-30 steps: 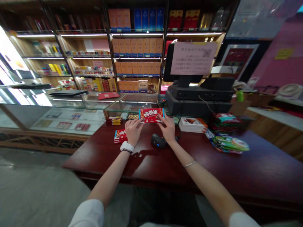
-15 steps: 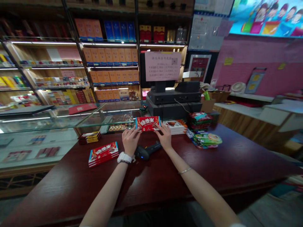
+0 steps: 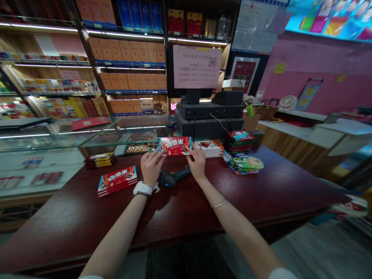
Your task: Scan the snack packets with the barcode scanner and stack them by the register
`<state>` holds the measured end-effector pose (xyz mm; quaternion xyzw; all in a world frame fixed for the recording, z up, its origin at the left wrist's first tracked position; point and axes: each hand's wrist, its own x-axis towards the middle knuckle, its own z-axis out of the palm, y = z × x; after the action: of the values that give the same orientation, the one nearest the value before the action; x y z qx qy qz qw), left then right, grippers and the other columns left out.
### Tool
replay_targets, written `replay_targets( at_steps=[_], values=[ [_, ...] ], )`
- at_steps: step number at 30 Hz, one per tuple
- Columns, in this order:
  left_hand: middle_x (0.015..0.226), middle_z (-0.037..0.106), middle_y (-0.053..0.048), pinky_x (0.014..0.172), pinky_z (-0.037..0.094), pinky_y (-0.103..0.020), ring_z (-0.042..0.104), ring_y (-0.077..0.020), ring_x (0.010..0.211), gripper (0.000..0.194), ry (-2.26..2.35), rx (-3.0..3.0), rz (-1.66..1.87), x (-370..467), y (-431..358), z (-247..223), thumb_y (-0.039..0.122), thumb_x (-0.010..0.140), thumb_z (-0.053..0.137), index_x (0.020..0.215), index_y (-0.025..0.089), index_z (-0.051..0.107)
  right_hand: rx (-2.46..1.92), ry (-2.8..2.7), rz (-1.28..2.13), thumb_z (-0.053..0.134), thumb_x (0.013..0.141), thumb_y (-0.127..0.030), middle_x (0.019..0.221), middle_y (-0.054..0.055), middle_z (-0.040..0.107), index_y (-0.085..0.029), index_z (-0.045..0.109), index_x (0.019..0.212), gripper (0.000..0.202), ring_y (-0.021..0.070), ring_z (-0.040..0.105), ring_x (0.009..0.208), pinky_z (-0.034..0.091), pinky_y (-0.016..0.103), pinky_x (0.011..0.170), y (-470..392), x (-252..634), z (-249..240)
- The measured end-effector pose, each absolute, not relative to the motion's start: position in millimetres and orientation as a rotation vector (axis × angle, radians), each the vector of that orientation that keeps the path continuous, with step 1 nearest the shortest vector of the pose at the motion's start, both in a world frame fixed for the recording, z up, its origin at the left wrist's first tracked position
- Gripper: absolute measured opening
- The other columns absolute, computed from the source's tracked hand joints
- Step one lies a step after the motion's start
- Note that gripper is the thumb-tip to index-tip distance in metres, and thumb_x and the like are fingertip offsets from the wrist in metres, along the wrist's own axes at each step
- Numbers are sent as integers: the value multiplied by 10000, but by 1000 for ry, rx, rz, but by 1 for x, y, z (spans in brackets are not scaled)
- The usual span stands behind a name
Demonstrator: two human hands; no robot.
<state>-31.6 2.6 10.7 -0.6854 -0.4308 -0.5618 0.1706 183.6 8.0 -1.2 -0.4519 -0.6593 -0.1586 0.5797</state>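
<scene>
Between my two hands is a red chocolate bar pack (image 3: 175, 146) with blue ends and white lettering, its printed front facing me. The left end is in the fingers of my left hand (image 3: 151, 167), which wears a white watch. My right hand (image 3: 196, 160) grips the right end. Below the pack, a black barcode scanner (image 3: 171, 178) lies on the dark red-brown counter (image 3: 186, 209). To the left is a small stack of matching red packs (image 3: 117, 181). White boxes with orange ends (image 3: 209, 148) lie just beyond my right hand.
Small yellow and brown packs (image 3: 100, 159) lie at the back left, by the glass display case (image 3: 122, 133). Green pouches (image 3: 245, 163) and a pile of red packets (image 3: 238, 140) lie on the right. A cash register (image 3: 209, 112) stands behind.
The view has tilted down and shifted slightly right, so everything sits higher and further left. Both hands still hold the red pack in much the same place over the counter.
</scene>
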Motion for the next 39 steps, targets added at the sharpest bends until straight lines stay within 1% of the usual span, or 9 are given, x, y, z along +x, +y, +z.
replay_targets(
  at_steps=[4, 8, 15, 18, 22, 28, 32, 36, 39],
  values=[
    [1130, 733, -51, 905, 468, -401, 636, -227, 948, 241, -1186, -2005, -1517, -32, 0, 14, 355, 890, 633, 1096, 262, 718, -1052, -1508, -409, 498, 944, -206, 1271, 73, 663, -285, 683, 1174, 305, 204, 600, 1198, 347, 492, 1119, 10, 189, -2],
    [1142, 725, -49, 878, 484, -379, 643, -215, 948, 223, -1151, -2055, -1464, -32, -2, 17, 339, 903, 616, 1088, 262, 713, -1063, -1489, -399, 473, 950, -205, 1257, 77, 673, -274, 694, 1150, 307, 205, 615, 1176, 373, 477, 1092, 13, 192, -4],
    [1102, 735, -39, 948, 451, -400, 638, -211, 964, 219, -1090, -2152, -1325, -36, -3, 18, 272, 927, 571, 1101, 286, 704, -1083, -1501, -288, 451, 950, -211, 1250, 75, 671, -264, 696, 1142, 316, 214, 602, 1171, 399, 456, 1069, 15, 194, -7],
    [1062, 745, -30, 1012, 415, -413, 642, -203, 952, 253, -1116, -2157, -1340, -38, -4, 20, 236, 947, 522, 1110, 303, 704, -1054, -1510, -293, 463, 953, -233, 1220, 81, 669, -259, 696, 1129, 292, 223, 600, 1149, 428, 445, 1039, 15, 193, -6],
    [1003, 748, -45, 1030, 403, -427, 643, -209, 933, 242, -1203, -2129, -1414, -37, -4, 20, 284, 946, 522, 1098, 291, 710, -1050, -1488, -331, 507, 953, -296, 1092, 91, 672, -244, 686, 1125, 254, 228, 618, 1048, 470, 427, 984, 15, 190, -4],
    [1027, 736, -48, 1061, 380, -440, 633, -216, 995, 217, -1309, -2092, -1581, -32, -1, 23, 306, 946, 517, 1050, 249, 700, -1018, -1530, -334, 510, 960, -335, 1033, 85, 638, -245, 655, 1174, 273, 223, 607, 1016, 489, 411, 952, 14, 186, -2],
    [1021, 738, -43, 1087, 372, -445, 651, -205, 985, 215, -1351, -2102, -1713, -30, 0, 27, 284, 950, 498, 1036, 230, 688, -952, -1606, -346, 539, 948, -351, 1098, 98, 628, -238, 619, 1231, 316, 234, 590, 1075, 457, 448, 1015, 11, 185, -1],
    [1018, 746, -48, 1080, 387, -456, 667, -213, 978, 212, -1435, -2075, -1839, -31, 1, 29, 298, 943, 506, 1003, 222, 695, -962, -1768, -388, 684, 841, -436, 1323, 131, 546, -241, 537, 1338, 554, 294, 498, 1264, 356, 529, 1117, 8, 184, -1],
    [1030, 745, -49, 1056, 413, -444, 669, -216, 988, 218, -1515, -2063, -1892, -31, 1, 30, 323, 937, 515, 998, 223, 699, -1013, -1864, -394, 716, 811, -412, 1394, 130, 504, -247, 453, 1417, 681, 311, 441, 1334, 296, 557, 1154, 9, 182, -3]
  ],
)
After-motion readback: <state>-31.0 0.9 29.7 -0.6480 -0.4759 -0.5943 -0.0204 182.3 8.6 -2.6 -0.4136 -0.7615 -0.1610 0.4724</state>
